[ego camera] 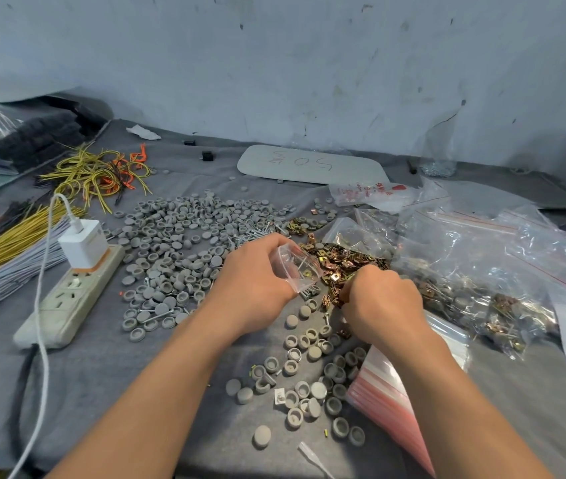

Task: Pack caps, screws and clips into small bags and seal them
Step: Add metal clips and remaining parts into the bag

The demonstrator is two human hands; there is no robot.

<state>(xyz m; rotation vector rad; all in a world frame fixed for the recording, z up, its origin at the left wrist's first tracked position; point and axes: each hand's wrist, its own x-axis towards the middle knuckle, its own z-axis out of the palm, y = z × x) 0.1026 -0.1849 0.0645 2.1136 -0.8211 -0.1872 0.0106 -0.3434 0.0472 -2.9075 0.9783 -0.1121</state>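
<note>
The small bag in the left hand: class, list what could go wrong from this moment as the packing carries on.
1. The left hand alone holds the small bag, tilted and unsealed, so its contents could slide out.
2. The right hand digs into the clips, which lie heaped together, so it may lift the wrong count.
3. Loose caps lie around both forearms, and a sweep could scatter them.

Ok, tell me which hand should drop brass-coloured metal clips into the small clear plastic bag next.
Right. The left hand is occupied gripping the small clear plastic bag; the right hand is down in the pile of brass-coloured metal clips, close beside that bag.
</note>
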